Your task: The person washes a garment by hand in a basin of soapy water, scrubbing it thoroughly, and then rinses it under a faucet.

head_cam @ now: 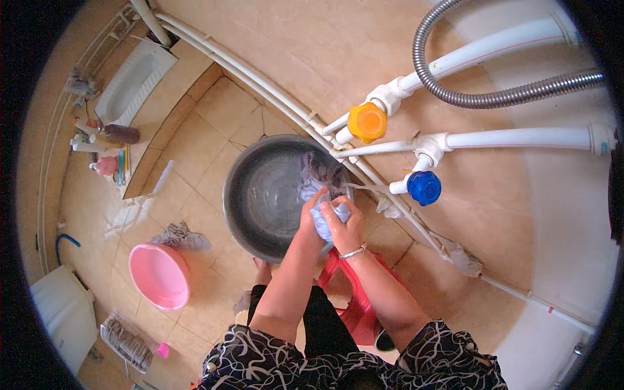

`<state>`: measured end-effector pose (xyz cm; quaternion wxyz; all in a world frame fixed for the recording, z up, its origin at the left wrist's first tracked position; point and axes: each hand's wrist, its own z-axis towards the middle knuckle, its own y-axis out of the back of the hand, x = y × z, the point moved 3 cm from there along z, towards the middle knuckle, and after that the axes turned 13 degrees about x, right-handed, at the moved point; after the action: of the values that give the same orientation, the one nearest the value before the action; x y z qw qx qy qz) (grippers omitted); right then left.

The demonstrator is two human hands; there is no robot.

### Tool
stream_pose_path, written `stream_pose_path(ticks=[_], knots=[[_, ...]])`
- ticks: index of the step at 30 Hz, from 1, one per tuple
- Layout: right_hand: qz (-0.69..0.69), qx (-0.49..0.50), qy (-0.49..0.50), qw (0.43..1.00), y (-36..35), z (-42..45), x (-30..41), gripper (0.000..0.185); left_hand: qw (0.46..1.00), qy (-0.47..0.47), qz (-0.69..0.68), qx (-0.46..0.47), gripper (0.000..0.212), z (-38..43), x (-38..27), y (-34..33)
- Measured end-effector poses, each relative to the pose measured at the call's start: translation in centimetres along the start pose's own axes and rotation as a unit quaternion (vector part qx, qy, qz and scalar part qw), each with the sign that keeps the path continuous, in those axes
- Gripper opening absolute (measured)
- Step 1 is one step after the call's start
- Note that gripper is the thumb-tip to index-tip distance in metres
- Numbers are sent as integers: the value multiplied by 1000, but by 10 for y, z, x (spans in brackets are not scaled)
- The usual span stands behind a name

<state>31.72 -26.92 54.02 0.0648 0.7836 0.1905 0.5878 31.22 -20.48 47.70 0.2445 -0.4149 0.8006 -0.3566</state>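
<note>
My left hand [312, 214] and my right hand [346, 226] both grip a bunched, wet, light blue cloth [321, 224] over the near right rim of a large dark basin [258, 195]. Part of the cloth hangs down beyond my fingers toward the basin's inside. A stream of water [368, 187] runs leftward from the tap with the blue knob [423, 188] into the basin's right side. The orange-knobbed tap [367, 122] sits above it on white pipes. A bracelet circles my right wrist.
A red plastic stool [358, 312] stands by my legs. On the tiled floor are a pink basin [159, 276], a crumpled grey cloth [183, 238] and a brush head [127, 342]. Bottles [119, 133] stand near a squat toilet [131, 85] at the upper left. White pipes run along the wall.
</note>
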Motion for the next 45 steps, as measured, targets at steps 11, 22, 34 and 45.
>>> stream_pose_path(ticks=[11,22,34,45], knots=[[-338,170,108,919,92,38,-13,42,990,-70,81,-95,27,10,-8,-41],[-163,130,147,967,80,13,-24,57,915,1,402,21,46,-14,-26,-28],[393,-137,-56,907,59,48,-43,44,953,100,99,270,64,41,-17,-62],[-124,-12,-142,982,64,75,-42,51,925,18,306,223,64,4,7,-56]])
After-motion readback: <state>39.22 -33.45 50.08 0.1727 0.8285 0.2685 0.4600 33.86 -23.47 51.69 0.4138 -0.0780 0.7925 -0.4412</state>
